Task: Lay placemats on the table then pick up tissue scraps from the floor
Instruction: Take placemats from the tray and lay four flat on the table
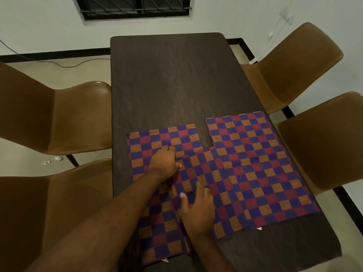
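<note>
Here the right hand is pressing placemats, fingers flat; the left hand is tucking fingers under, grip unclear

Checkered placemats are lying overlapped across the near half of the dark table; the left hand is resting on them, fingers bent down; the right hand is pressing flat, fingers spread; tissue scraps are lying on the floor between the brown chairs at the left.
</note>
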A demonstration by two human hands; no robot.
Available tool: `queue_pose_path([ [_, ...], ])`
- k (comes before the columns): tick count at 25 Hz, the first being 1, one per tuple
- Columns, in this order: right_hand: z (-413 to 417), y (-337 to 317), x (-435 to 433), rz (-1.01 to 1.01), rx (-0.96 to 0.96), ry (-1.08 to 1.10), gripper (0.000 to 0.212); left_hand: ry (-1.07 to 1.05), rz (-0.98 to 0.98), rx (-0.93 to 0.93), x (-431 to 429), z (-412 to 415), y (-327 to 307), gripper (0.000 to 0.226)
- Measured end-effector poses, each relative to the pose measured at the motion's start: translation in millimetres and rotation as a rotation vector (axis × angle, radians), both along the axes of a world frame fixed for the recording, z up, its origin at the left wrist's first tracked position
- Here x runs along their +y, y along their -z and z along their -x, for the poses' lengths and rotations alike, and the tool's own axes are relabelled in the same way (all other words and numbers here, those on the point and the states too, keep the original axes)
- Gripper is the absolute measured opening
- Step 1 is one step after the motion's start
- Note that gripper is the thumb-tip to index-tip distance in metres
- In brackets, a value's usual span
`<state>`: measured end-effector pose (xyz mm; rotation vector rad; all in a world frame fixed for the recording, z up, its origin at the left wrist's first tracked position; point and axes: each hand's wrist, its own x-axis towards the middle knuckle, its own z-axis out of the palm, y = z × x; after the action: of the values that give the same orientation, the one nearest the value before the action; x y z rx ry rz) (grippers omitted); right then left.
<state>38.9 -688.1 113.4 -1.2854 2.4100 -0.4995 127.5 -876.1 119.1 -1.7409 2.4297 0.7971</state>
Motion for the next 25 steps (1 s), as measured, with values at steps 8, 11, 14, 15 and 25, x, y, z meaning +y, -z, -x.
queue_pose_path([
  [8,120.0,0.5,0.1,-0.202,0.154,0.302,0.069,-0.134,-0.246,-0.015,-13.3,2.6,4.0,0.032],
  [11,119.3,5.1,-1.4,-0.150,0.077,0.307,0.059,-0.080,-0.238,0.085,-9.7,-3.8,2.2,0.015],
  [14,118.5,3.3,-3.1,-0.094,0.043,0.283,0.047,-0.063,-0.206,0.245,-0.9,-13.7,-5.9,0.013],
  [15,118.7,1.4,-4.0,-0.056,0.025,0.276,0.044,-0.073,-0.209,0.309,3.1,-17.6,-11.6,0.016],
  [25,126.6,-75.3,-182.7,0.112,0.068,-0.422,0.047,-0.875,-0.422,0.939,78.2,-82.6,-23.2,0.005],
])
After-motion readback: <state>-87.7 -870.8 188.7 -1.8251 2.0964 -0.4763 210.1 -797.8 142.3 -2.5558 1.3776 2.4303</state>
